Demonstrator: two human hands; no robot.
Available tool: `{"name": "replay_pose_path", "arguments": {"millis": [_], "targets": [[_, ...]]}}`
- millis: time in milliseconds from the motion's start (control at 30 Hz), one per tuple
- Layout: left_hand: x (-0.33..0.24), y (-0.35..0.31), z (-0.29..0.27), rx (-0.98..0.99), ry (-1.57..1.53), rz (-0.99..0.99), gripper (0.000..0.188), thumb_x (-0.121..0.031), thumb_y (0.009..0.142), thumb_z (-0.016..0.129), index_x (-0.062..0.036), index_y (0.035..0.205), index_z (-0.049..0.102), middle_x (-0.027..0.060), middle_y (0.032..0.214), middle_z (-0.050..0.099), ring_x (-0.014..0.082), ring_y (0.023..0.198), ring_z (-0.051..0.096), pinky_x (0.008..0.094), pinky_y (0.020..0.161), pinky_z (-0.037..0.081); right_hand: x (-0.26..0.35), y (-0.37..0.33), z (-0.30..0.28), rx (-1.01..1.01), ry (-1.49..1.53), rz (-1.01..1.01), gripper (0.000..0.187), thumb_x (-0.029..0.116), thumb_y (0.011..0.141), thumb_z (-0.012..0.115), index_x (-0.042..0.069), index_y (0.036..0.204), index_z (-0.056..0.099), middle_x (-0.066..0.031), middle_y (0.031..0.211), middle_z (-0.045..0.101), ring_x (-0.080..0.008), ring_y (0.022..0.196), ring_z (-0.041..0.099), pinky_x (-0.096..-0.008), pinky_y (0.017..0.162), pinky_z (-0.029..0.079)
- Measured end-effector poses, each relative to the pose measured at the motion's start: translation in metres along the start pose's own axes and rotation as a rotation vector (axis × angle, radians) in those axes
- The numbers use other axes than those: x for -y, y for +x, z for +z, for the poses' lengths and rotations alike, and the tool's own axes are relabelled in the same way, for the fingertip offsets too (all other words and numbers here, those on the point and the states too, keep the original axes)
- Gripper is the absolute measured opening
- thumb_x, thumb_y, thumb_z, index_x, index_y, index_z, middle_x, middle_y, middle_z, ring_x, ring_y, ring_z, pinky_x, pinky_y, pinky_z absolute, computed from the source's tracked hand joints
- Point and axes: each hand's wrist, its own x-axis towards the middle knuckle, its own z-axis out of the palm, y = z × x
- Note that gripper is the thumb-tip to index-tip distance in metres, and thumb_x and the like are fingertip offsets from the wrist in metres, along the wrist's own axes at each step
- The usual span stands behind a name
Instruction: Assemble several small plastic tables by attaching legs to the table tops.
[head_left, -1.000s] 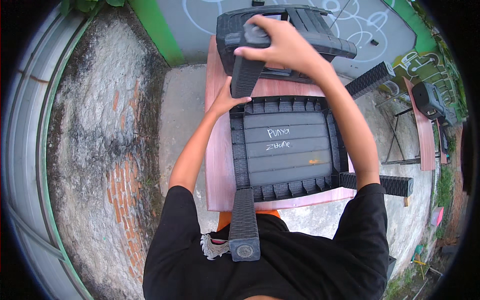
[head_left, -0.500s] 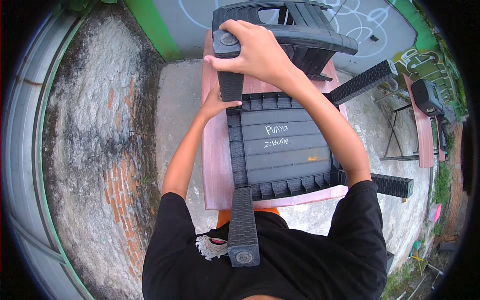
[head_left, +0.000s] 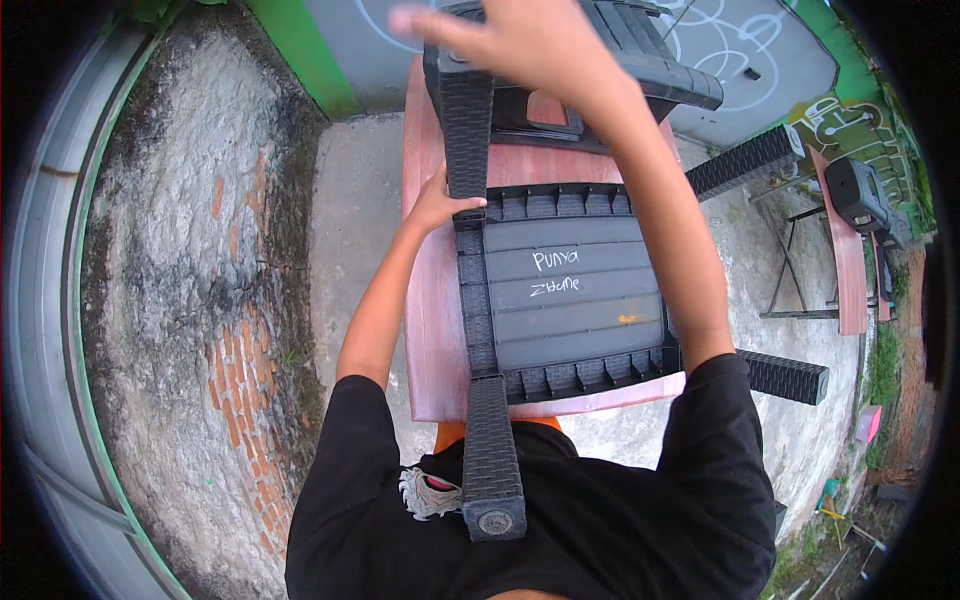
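A: Where's that leg, and what are the hands doing?

B: The upright leg stands at the far-left corner of the upturned seat, on the pink table. Left hand grips its base, thumb across the near face, other fingers tucked out of sight. Right hand is up top, thumb splayed wide; it's blurry and cut off, so can't tell if it's touching.

A: Tips?

B: I'd steady the base low, line it up square, then press straight down with a flat palm. Leaning it could jam the joint imo.
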Motion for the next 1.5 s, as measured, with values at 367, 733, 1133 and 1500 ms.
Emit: {"name": "replay_pose_path", "arguments": {"millis": [367, 733, 1133, 1500], "targets": [[0.021, 0.001, 0.008, -0.065, 0.47, -0.064, 0.11, -0.056, 0.062, 0.079, -0.0042, 0.144, 0.028, 0.02, 0.146, 0.034, 0.037, 0.138, 0.025, 0.0452, 0.11, 0.028, -0.019, -0.023, 0.068, -0.017, -0.266, 0.057, 0.059, 0.053, 0.092, 0.041, 0.003, 0.123, 0.054, -0.0158, 0.125, 0.057, -0.0353, 0.121, 0.05, -0.0686, 0.101, 0.023], [0.057, -0.221, 0.112, -0.097, 0.284, 0.003, 0.055, -0.021, 0.091, 0.055, 0.0015, 0.138, 0.036, 0.0302, 0.14, 0.035, 0.0427, 0.132, 0.034, 0.0439, 0.11, 0.028, 0.071, -0.386, 0.022, -0.089, -0.016, 0.859, 0.03, 0.005, 0.085, 0.059, -0.002, 0.114, 0.055, -0.0215, 0.116, 0.057, -0.0382, 0.117, 0.05, -0.0414, 0.103, 0.037], [0.121, -0.256, 0.116, -0.132, 0.501, 0.377, 0.028, -0.019, 0.095, 0.047, -0.0056, 0.117, 0.058, 0.0183, 0.113, 0.055, 0.0321, 0.111, 0.05, 0.0397, 0.1, 0.037, 0.133, -0.538, 0.007, 0.821, -0.215, 0.659, 0.029, 0.035, 0.074, 0.069, 0.015, 0.093, 0.062, -0.0034, 0.094, 0.061, -0.0234, 0.098, 0.058, -0.0419, 0.08, 0.044], [-0.024, -0.319, 0.097, -0.16, -0.489, 0.047, 0.054, -0.036, 0.099, 0.033, 0.0105, 0.123, 0.048, 0.0208, 0.126, 0.049, 0.03, 0.105, 0.054, 0.0384, 0.094, 0.044, 0.183, -0.448, -0.104, 0.448, -0.063, 0.528, 0.03, 0.033, 0.077, 0.069, 0.006, 0.086, 0.059, -0.0076, 0.086, 0.062, -0.0277, 0.086, 0.061, -0.042, 0.075, 0.04]]}}
